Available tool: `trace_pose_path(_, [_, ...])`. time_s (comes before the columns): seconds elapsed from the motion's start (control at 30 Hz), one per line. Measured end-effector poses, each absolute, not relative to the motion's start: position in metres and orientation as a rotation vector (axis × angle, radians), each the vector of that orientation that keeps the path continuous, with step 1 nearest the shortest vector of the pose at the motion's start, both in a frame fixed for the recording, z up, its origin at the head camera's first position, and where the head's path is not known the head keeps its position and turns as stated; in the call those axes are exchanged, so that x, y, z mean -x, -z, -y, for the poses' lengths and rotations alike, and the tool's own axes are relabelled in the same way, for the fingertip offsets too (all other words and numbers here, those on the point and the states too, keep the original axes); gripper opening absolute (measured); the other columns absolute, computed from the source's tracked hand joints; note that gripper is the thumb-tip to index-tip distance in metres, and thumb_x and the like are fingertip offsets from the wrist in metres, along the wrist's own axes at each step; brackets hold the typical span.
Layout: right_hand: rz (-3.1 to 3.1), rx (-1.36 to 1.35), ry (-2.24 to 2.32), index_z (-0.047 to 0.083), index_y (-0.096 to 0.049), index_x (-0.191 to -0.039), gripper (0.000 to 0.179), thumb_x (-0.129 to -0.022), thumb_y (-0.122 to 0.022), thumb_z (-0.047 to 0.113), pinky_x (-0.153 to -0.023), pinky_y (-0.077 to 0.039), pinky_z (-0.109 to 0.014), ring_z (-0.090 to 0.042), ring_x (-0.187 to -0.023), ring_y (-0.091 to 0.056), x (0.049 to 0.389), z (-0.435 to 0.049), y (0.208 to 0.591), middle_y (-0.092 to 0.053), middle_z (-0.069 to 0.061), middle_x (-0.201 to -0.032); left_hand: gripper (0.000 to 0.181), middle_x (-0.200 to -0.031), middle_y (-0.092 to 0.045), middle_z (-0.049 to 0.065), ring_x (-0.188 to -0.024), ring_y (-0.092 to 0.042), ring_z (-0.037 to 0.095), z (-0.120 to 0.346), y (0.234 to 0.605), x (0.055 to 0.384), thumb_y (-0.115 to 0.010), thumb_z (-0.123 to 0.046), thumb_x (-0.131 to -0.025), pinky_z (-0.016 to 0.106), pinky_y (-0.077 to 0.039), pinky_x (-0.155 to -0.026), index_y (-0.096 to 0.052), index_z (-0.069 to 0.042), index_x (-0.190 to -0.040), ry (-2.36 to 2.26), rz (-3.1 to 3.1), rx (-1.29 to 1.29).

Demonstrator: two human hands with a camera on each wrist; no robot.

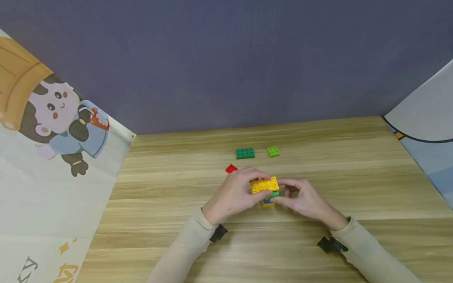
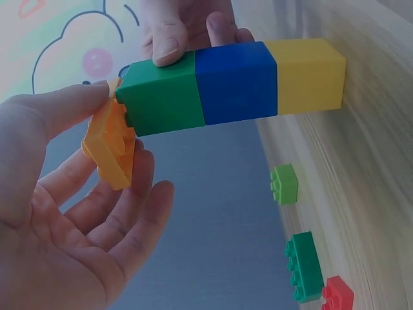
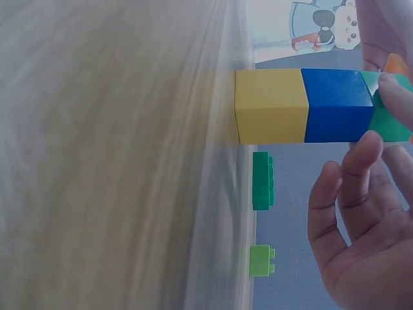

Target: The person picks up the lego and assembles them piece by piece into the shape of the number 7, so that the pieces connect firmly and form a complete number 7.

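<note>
A tower of square toy building blocks stands upright on the table: a yellow block (image 2: 311, 77) at the bottom, a blue block (image 2: 237, 84) in the middle and a green block (image 2: 164, 97) on top. My left hand (image 1: 233, 194) pinches a long orange-yellow building brick (image 1: 264, 184) between thumb and fingers. This brick sits tilted over the green block's studs, one end right at them and the other jutting out to the left. From the right side, my right hand (image 1: 306, 199) holds the green block between thumb and fingers, its other fingers loosely bent.
Behind the hands lie a dark green long brick (image 1: 245, 153), a small lime-green brick (image 1: 273, 151) and a red brick (image 1: 231, 168), partly beside the left hand. The wooden table (image 1: 159, 188) ends at a dark blue-grey panel (image 1: 226, 67) at the back.
</note>
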State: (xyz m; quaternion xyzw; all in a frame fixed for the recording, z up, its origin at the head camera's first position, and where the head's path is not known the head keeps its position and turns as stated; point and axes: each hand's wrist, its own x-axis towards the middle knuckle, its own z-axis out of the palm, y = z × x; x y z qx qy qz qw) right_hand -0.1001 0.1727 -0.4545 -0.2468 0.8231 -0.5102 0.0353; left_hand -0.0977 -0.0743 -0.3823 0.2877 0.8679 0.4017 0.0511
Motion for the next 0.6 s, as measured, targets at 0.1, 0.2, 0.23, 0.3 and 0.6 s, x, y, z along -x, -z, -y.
trace_pose_path(0.1, [-2.532,0.754,1.569,0.004,-0.077,-0.121,0.039,-0.085,-0.090,0.011,-0.047,-0.042,-0.021,-0.003,-0.060,-0.051,0.0997,-0.1721,0.4542,-0.065,0.006,-0.070,0.034,-0.125,-0.076,-0.003,-0.103,-0.065,0.008,0.0738,0.3819,0.0978,-0.082,-0.025,-0.096,0.028,-0.060,-0.089,-0.075,-0.015,-0.127,-1.214,-2.646,-0.884])
trace_pose_path(0.2, [-2.531,0.758,1.575,0.004,-0.078,-0.121,0.038,-0.085,-0.090,0.010,-0.047,-0.042,-0.021,-0.002,-0.059,-0.051,0.0993,-0.1719,0.4535,-0.064,0.006,-0.070,0.034,-0.125,-0.076,-0.003,-0.103,-0.066,0.009,0.0736,0.3814,0.0977,-0.083,-0.025,-0.095,0.025,-0.059,-0.089,-0.076,-0.015,-0.127,-1.219,-2.643,-0.889])
trace_pose_path(0.23, [-2.531,0.760,1.576,0.004,-0.078,-0.121,0.038,-0.085,-0.090,0.010,-0.047,-0.041,-0.021,-0.002,-0.059,-0.051,0.0992,-0.1719,0.4534,-0.064,0.006,-0.070,0.033,-0.124,-0.076,-0.003,-0.103,-0.066,0.008,0.0736,0.3815,0.0977,-0.083,-0.025,-0.095,0.023,-0.058,-0.089,-0.076,-0.015,-0.126,-1.220,-2.643,-0.889])
trace_pose_path(0.3, [-2.530,0.769,1.580,0.004,-0.078,-0.121,0.038,-0.085,-0.090,0.010,-0.047,-0.041,-0.021,-0.002,-0.059,-0.051,0.0989,-0.1717,0.4528,-0.064,0.007,-0.070,0.033,-0.124,-0.076,-0.003,-0.102,-0.066,0.008,0.0736,0.3814,0.0978,-0.083,-0.024,-0.095,0.021,-0.057,-0.088,-0.076,-0.015,-0.126,-1.222,-2.642,-0.893])
trace_pose_path(0.6, [-2.519,0.796,1.593,0.005,-0.078,-0.121,0.038,-0.085,-0.090,0.009,-0.047,-0.041,-0.021,-0.002,-0.060,-0.051,0.0991,-0.1709,0.4521,-0.064,0.007,-0.071,0.033,-0.123,-0.077,-0.002,-0.100,-0.065,0.010,0.0738,0.3810,0.0974,-0.083,-0.025,-0.095,0.031,-0.062,-0.085,-0.076,-0.014,-0.125,-1.214,-2.650,-0.930])
